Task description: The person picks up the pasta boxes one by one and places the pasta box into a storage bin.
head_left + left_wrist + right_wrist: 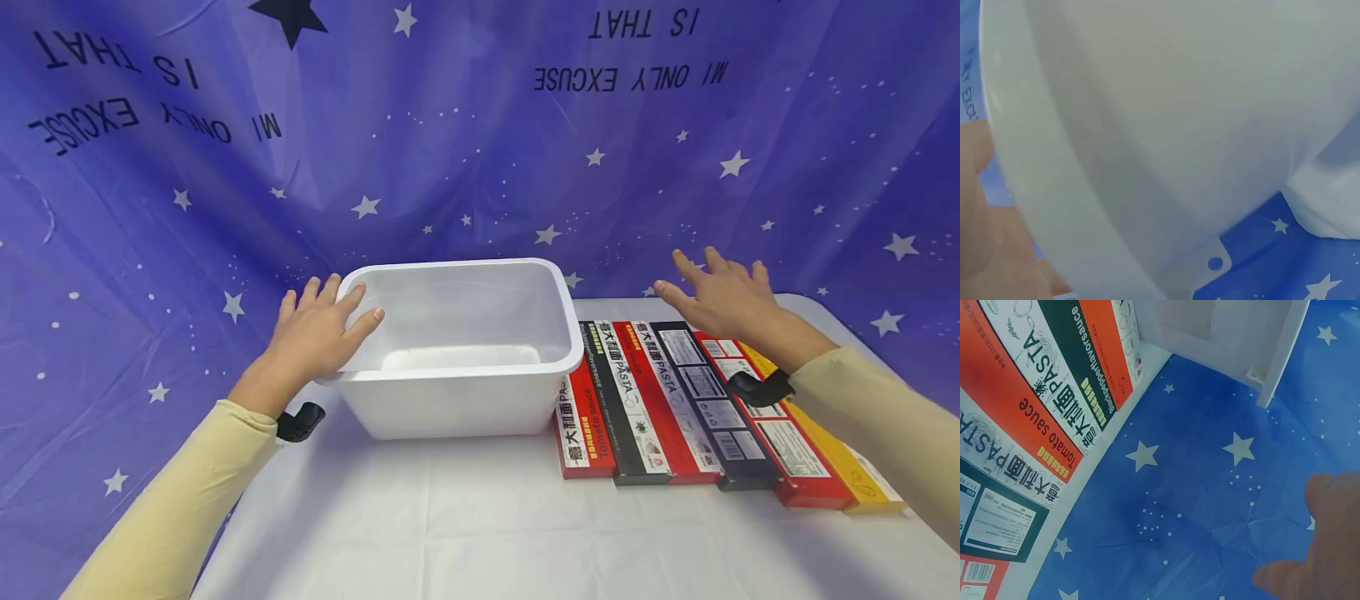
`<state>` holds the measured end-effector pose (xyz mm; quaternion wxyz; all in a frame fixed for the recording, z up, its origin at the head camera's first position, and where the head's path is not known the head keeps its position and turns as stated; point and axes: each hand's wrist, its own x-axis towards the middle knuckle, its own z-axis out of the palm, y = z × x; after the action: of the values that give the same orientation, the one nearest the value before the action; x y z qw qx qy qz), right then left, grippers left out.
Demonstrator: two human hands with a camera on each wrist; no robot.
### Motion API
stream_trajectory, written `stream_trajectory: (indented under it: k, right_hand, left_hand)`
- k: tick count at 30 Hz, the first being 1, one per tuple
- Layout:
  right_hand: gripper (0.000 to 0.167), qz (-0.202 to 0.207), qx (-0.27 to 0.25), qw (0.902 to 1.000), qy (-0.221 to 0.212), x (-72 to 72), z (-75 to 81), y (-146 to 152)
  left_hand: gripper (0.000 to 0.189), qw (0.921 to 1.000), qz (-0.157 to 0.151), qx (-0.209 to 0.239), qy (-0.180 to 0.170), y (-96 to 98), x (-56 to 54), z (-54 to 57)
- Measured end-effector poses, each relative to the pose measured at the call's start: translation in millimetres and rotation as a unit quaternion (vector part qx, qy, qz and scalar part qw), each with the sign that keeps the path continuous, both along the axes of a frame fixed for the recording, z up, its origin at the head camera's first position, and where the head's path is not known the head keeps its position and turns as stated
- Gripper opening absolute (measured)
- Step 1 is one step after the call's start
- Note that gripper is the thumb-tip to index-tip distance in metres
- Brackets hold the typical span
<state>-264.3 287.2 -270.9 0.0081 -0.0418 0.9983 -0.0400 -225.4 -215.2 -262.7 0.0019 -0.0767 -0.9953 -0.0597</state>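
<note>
A white plastic bin (450,406) stands on the table, its inside bare. My left hand (311,332) is over the bin's left rim with the fingers spread and nothing held. In the left wrist view the hand (999,247) shows beside the bin's rim (1054,169). My right hand (726,302) hovers above the far ends of a row of pasta boxes, fingers spread and holding nothing. Nearest the bin lies a red tomato sauce box (591,433), then a black box (637,425), another red box (663,400) and a dark box (712,400).
Farther right in the row are a red box (806,450) and a yellow box (862,479), partly covered by the right sleeve (877,425). A white cloth (450,517) covers the table. Behind it hangs a purple-blue curtain (480,142) with stars.
</note>
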Motion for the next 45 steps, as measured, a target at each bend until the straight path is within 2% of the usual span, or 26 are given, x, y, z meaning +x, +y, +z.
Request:
stream_trajectory:
  k: [6, 12, 19, 27, 35, 41, 45]
  right_hand:
    - [0.093, -0.003, 0.000, 1.0000, 0.002, 0.7, -2.0, 2.4]
    - [0.093, -0.007, 0.000, 1.0000, -0.006, 0.6, -3.9, 5.8]
    - [0.094, -0.010, 0.002, 0.9999, -0.010, -0.1, -8.5, 10.9]
    - [0.090, -0.010, 0.003, 0.9999, -0.010, 0.4, -12.9, 17.9]
    - [0.091, -0.005, 0.000, 0.9998, -0.018, 1.0, -17.5, 22.3]
    - [0.092, -0.014, -0.004, 0.9997, -0.020, 2.9, -22.8, 29.9]
    - [0.092, -0.018, -0.003, 0.9996, -0.021, 4.7, -24.5, 34.7]
  left_hand:
    - [0.072, 0.9996, -0.010, 0.000, 0.025, 7.2, 16.7, -8.4]
    - [0.065, 0.9976, -0.022, 0.010, 0.065, 15.4, 32.8, -20.7]
    - [0.061, 0.9950, -0.025, 0.024, 0.093, 25.3, 48.5, -35.2]
    - [0.055, 0.9870, -0.030, 0.036, 0.154, 36.9, 62.0, -56.6]
    - [0.050, 0.9729, -0.016, 0.078, 0.217, 45.6, 68.6, -77.8]
    - [0.043, 0.9548, -0.026, 0.086, 0.284, 47.0, 64.5, -86.4]
    - [0.048, 0.9403, -0.039, 0.088, 0.326, 47.9, 60.1, -91.5]
